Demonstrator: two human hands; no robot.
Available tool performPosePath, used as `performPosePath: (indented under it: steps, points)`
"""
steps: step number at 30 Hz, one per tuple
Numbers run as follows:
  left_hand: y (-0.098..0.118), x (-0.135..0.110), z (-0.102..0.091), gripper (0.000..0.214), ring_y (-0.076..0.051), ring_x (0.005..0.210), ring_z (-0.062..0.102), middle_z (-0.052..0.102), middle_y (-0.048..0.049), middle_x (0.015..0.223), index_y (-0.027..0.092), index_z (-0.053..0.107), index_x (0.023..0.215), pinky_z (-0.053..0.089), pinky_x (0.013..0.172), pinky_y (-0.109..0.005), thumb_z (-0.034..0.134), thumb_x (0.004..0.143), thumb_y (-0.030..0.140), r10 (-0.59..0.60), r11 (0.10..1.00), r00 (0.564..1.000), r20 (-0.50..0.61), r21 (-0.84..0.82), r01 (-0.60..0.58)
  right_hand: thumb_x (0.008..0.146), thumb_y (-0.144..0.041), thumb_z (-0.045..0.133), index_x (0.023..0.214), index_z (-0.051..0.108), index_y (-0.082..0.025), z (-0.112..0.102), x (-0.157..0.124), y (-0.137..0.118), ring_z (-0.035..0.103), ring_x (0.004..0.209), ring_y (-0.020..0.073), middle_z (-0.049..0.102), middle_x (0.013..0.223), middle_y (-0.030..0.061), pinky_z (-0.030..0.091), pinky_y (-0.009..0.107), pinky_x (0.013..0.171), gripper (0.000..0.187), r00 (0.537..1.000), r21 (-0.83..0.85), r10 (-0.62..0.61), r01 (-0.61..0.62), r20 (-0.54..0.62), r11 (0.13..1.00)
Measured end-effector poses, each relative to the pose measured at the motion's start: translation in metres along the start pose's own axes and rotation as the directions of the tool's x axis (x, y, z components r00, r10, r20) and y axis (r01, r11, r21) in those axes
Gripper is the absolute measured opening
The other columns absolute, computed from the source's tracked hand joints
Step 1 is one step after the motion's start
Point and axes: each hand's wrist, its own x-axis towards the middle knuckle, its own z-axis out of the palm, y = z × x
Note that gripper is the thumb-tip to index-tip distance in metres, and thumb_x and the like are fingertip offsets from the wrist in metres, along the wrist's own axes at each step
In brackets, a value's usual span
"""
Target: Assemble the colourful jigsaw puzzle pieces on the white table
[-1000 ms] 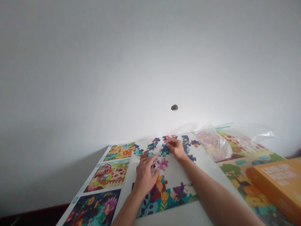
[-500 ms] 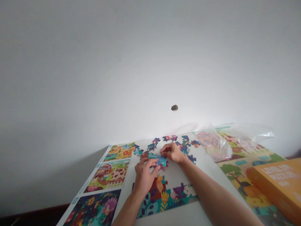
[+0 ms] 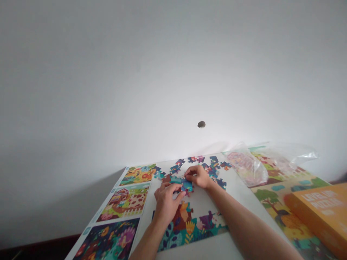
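My left hand and my right hand meet over the middle of a white table. Fingers of both hands pinch a small cluster of teal-blue jigsaw pieces, which seem joined and lifted slightly. Below my left hand lies an assembled strip of colourful jigsaw puzzle showing leaves and flowers. Several loose dark-blue and purple pieces are scattered just beyond my right hand.
Printed picture cards lie along the table's left side. At the far right are a clear plastic bag, a large puzzle picture and an orange puzzle box. A white wall rises behind the table.
My hands have come together, and the blue pieces are now held between them. The purple piece seen earlier under my left hand is mostly hidden. Little differs over the last half second.
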Motion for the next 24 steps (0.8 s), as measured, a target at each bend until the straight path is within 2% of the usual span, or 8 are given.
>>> performPosePath:
  steps: [6,8,11,15,17,19,21,24]
  points:
    - [-0.002,0.002,-0.001,0.015,-0.023,0.097,0.062,0.074,-0.0001,0.093,0.028,0.071,0.094,0.045,0.089,-0.037,0.067,0.080,0.033,0.029,0.999,0.999,-0.024,0.038,-0.028,0.070,-0.014,0.062,0.090,0.068,-0.015,0.002,-0.001,-0.004,0.053,0.060,0.0111,0.061,0.065,-0.0022,0.041,0.023,0.060,0.021,0.998,-0.095,-0.042,0.047,0.053,0.994]
    - [-0.003,0.002,0.000,0.018,-0.023,0.101,0.061,0.072,-0.0012,0.103,0.028,0.071,0.098,0.045,0.091,-0.036,0.065,0.081,0.032,0.016,0.997,0.998,-0.059,0.073,-0.011,0.072,-0.012,0.058,0.093,0.068,-0.017,0.000,-0.001,-0.006,0.055,0.063,0.0120,0.062,0.068,-0.0018,0.042,0.023,0.064,0.023,0.998,-0.260,-0.056,0.044,-0.038,0.965]
    - [-0.003,0.001,0.000,0.024,-0.025,0.112,0.057,0.067,-0.0035,0.119,0.028,0.071,0.103,0.044,0.094,-0.039,0.064,0.080,0.030,-0.058,0.986,0.994,-0.091,0.152,0.071,0.080,-0.014,0.053,0.098,0.067,-0.019,-0.005,0.001,-0.008,0.059,0.078,0.0166,0.066,0.079,0.0024,0.043,0.028,0.076,0.024,0.963,-0.523,-0.056,-0.094,-0.263,0.847]
    - [-0.001,-0.002,0.001,0.028,-0.029,0.122,0.052,0.062,-0.0048,0.129,0.029,0.070,0.107,0.043,0.095,-0.044,0.061,0.080,0.031,-0.110,0.975,0.994,0.001,0.195,0.108,0.081,-0.019,0.054,0.104,0.067,-0.020,-0.008,0.000,-0.010,0.054,0.104,0.0282,0.065,0.106,0.0125,0.036,0.042,0.092,0.026,0.913,-0.661,-0.009,-0.289,-0.408,0.693]
    - [0.000,-0.002,0.001,0.031,-0.029,0.124,0.050,0.060,-0.0055,0.131,0.030,0.069,0.110,0.041,0.097,-0.046,0.060,0.081,0.030,-0.117,0.976,0.993,0.029,0.191,0.110,0.080,-0.027,0.060,0.111,0.066,-0.023,-0.005,-0.002,-0.012,0.049,0.113,0.0307,0.061,0.118,0.0125,0.034,0.045,0.095,0.032,0.949,-0.738,-0.015,-0.234,-0.314,0.633]
    - [0.000,-0.002,0.001,0.031,-0.030,0.125,0.049,0.060,-0.0060,0.132,0.029,0.069,0.111,0.040,0.098,-0.047,0.060,0.081,0.030,-0.126,0.975,0.991,0.039,0.188,0.117,0.079,-0.035,0.064,0.120,0.063,-0.026,-0.001,-0.004,-0.015,0.048,0.117,0.0302,0.060,0.124,0.0095,0.032,0.046,0.098,0.042,0.994,-0.767,-0.051,-0.043,-0.098,0.640]
    - [0.000,-0.001,0.001,0.031,-0.030,0.125,0.048,0.059,-0.0061,0.132,0.029,0.069,0.111,0.039,0.099,-0.048,0.059,0.081,0.029,-0.133,0.975,0.990,0.046,0.188,0.123,0.078,-0.038,0.065,0.121,0.063,-0.029,0.003,-0.005,-0.016,0.048,0.119,0.0294,0.062,0.124,0.0068,0.030,0.048,0.101,0.044,0.992,-0.738,-0.081,0.125,0.096,0.663]
    - [-0.001,-0.001,0.000,0.031,-0.030,0.126,0.048,0.060,-0.0047,0.132,0.029,0.069,0.111,0.039,0.098,-0.050,0.056,0.083,0.026,-0.127,0.978,0.990,0.066,0.177,0.113,0.076,-0.031,0.064,0.112,0.068,-0.028,0.005,-0.006,-0.017,0.050,0.118,0.0293,0.064,0.122,0.0061,0.026,0.050,0.104,0.036,0.982,-0.726,-0.072,0.176,0.172,0.665]
